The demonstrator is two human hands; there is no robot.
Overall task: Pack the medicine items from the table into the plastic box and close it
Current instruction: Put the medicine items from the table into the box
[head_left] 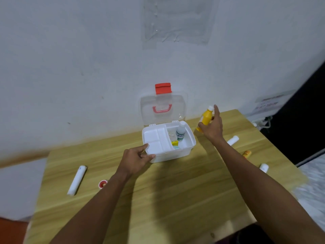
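A white plastic box (186,152) stands open at the back of the wooden table (175,194), its clear lid (177,104) with a red latch upright against the wall. Inside are a white tray insert, a white bottle (180,132) and small yellow and green packs (175,143). My left hand (136,160) grips the box's near left corner. My right hand (212,126) wraps around a yellow bottle (206,117) with a white cap, right of the box. Loose on the table lie a long white tube (77,180), a small red-and-white round tin (102,183), a white bottle (233,140), an orange tube (246,153) and another white bottle (263,167).
The wall rises directly behind the box. The table's right edge drops off beside the white and orange items, with a dark gap and a pale fabric surface (313,182) beyond. A power strip with cables (263,122) sits at the far right corner.
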